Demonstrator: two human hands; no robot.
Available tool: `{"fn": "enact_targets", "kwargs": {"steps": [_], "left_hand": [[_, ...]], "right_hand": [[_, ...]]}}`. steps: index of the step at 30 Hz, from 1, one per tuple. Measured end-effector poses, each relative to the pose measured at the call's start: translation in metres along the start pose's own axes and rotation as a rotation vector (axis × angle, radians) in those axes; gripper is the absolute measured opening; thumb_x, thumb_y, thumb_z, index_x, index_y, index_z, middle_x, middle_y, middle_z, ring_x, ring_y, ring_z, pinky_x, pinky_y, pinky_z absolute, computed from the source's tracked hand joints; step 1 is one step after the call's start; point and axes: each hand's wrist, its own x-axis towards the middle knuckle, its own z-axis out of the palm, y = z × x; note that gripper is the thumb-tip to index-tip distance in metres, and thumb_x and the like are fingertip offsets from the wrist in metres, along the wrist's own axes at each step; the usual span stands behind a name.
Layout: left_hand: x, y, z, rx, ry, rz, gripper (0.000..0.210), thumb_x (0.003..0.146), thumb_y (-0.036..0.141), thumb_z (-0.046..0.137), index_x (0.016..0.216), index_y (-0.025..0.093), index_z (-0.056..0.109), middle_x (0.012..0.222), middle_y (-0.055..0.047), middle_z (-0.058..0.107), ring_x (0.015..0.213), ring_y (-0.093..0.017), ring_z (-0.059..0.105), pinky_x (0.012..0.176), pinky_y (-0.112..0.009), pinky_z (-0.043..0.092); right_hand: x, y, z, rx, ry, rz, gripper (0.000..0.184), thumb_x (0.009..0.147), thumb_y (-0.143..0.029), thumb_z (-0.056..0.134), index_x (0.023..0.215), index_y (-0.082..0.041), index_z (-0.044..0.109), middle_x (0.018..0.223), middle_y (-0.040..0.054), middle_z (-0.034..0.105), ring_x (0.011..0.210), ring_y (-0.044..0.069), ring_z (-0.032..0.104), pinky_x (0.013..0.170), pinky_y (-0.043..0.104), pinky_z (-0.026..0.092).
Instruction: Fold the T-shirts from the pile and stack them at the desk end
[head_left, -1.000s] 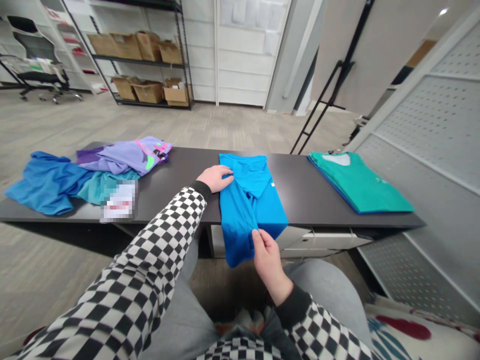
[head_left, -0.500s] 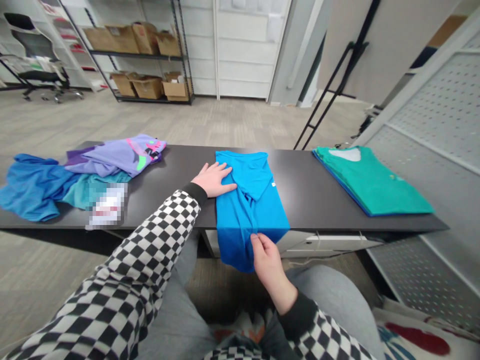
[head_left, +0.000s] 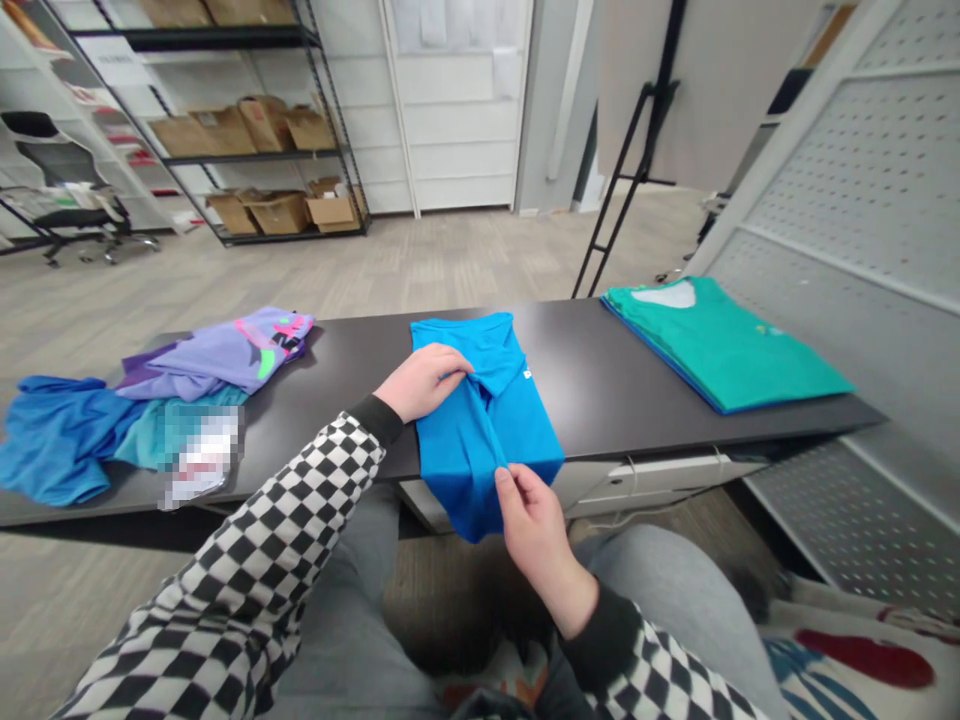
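Note:
A bright blue T-shirt (head_left: pixel 450 435) lies partly folded on the dark table, its lower end hanging over the front edge. My left hand (head_left: pixel 426 382) pinches a fold of the cloth near the shirt's middle, fingers together. Lower down, at the table's edge, my right hand (head_left: pixel 529 505) grips the side of the shirt between thumb and fingers. A small white tag shows on the shirt's right side. The cloth between the two hands forms a lengthwise crease.
Crumpled purple (head_left: pixel 217 355), teal and blue (head_left: pixel 60 440) garments lie at the table's left, beside a blurred white packet (head_left: pixel 202 455). A folded stack topped by a green shirt (head_left: pixel 750 345) sits right. A perforated panel (head_left: pixel 840 210) borders the table's right end.
My left hand has gone from lying flat with spread fingers to pinching the cloth. My right hand keeps its hold on the shirt's side. The view has shifted slightly.

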Motion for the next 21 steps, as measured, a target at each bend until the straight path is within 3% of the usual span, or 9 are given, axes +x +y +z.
{"fn": "enact_targets", "kwargs": {"steps": [7, 11, 15, 17, 20, 21], "left_hand": [[0.014, 0.008, 0.009, 0.006, -0.046, -0.032, 0.025, 0.104, 0.034, 0.061, 0.115, 0.027, 0.082, 0.116, -0.006, 0.082, 0.113, -0.027, 0.075, 0.111, -0.043, 0.058], [0.026, 0.019, 0.007, -0.033, -0.135, 0.014, 0.043, 0.097, 0.051, 0.076, 0.131, 0.024, 0.079, 0.12, -0.009, 0.079, 0.113, -0.029, 0.075, 0.106, -0.043, 0.059], [0.042, 0.031, 0.01, 0.09, -0.245, 0.04, 0.026, 0.097, 0.036, 0.073, 0.118, 0.024, 0.083, 0.117, -0.009, 0.081, 0.112, -0.029, 0.076, 0.102, -0.04, 0.058], [0.049, 0.037, 0.014, 0.135, -0.159, -0.059, 0.023, 0.1, 0.03, 0.066, 0.111, 0.023, 0.085, 0.11, -0.008, 0.082, 0.105, -0.029, 0.077, 0.095, -0.039, 0.058], [0.053, 0.046, 0.019, 0.13, 0.059, -0.228, 0.029, 0.104, 0.032, 0.061, 0.114, 0.021, 0.086, 0.103, -0.008, 0.084, 0.096, -0.028, 0.077, 0.089, -0.038, 0.057], [0.053, 0.048, 0.02, 0.11, 0.076, -0.237, 0.03, 0.104, 0.034, 0.061, 0.116, 0.021, 0.086, 0.103, -0.008, 0.084, 0.095, -0.027, 0.077, 0.089, -0.037, 0.057]], "right_hand": [[0.003, 0.003, 0.001, 0.002, -0.036, 0.128, 0.056, 0.107, -0.069, 0.058, 0.073, -0.025, 0.055, 0.068, -0.0029, 0.044, 0.068, 0.018, 0.042, 0.064, 0.033, 0.034], [0.003, 0.009, 0.004, -0.027, -0.085, 0.157, 0.059, 0.103, -0.074, 0.061, 0.072, -0.024, 0.054, 0.067, -0.004, 0.042, 0.067, 0.016, 0.039, 0.063, 0.032, 0.031], [0.004, 0.011, 0.006, -0.07, -0.07, 0.15, 0.06, 0.102, -0.072, 0.061, 0.069, -0.025, 0.047, 0.066, -0.0051, 0.038, 0.066, 0.016, 0.037, 0.063, 0.032, 0.028], [0.004, 0.01, 0.006, -0.07, -0.071, 0.143, 0.058, 0.103, -0.07, 0.061, 0.07, -0.025, 0.047, 0.066, -0.005, 0.039, 0.067, 0.016, 0.038, 0.064, 0.032, 0.03], [0.005, 0.007, 0.005, -0.059, -0.085, 0.127, 0.054, 0.104, -0.066, 0.059, 0.072, -0.024, 0.051, 0.068, -0.0042, 0.044, 0.069, 0.016, 0.043, 0.066, 0.031, 0.032], [0.004, 0.006, 0.005, -0.058, -0.088, 0.123, 0.053, 0.105, -0.065, 0.059, 0.073, -0.024, 0.052, 0.068, -0.0041, 0.046, 0.069, 0.016, 0.044, 0.067, 0.031, 0.033]]}}
